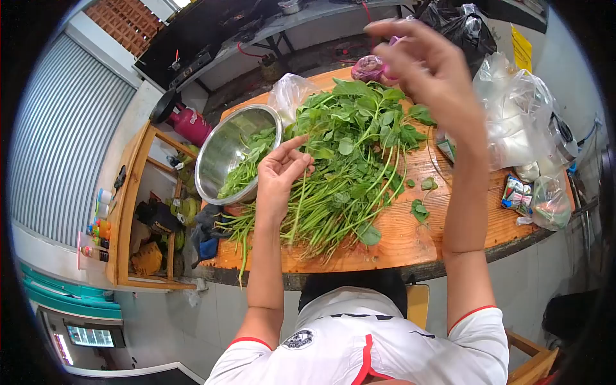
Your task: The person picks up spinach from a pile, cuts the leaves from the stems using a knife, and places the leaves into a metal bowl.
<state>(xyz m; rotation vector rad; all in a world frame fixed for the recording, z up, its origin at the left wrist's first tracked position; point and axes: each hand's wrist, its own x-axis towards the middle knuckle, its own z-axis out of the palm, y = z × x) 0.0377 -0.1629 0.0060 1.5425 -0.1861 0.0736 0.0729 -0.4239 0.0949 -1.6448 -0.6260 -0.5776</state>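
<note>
A large heap of leafy green stems point(346, 160) lies on the wooden table point(410, 237). Over the heap's left side is my left hand point(282, 168), its fingers drawn together and a thin green stem hanging below them. My right hand point(427, 67) is raised above the far right of the heap, blurred, with its fingers apart and nothing visible between them. Left of the heap, a steel bowl point(215, 157) stands tilted in view with picked greens point(253, 160) inside. A few loose leaves point(420, 210) lie on the wood to the right.
Clear plastic bags with white contents point(513, 131) and small packets point(516, 192) sit on the right side. Beyond the heap are a pink bag point(369, 68) and a black bag point(459, 35). A wooden shelf point(122, 212) and a pink gas cylinder point(189, 125) stand left.
</note>
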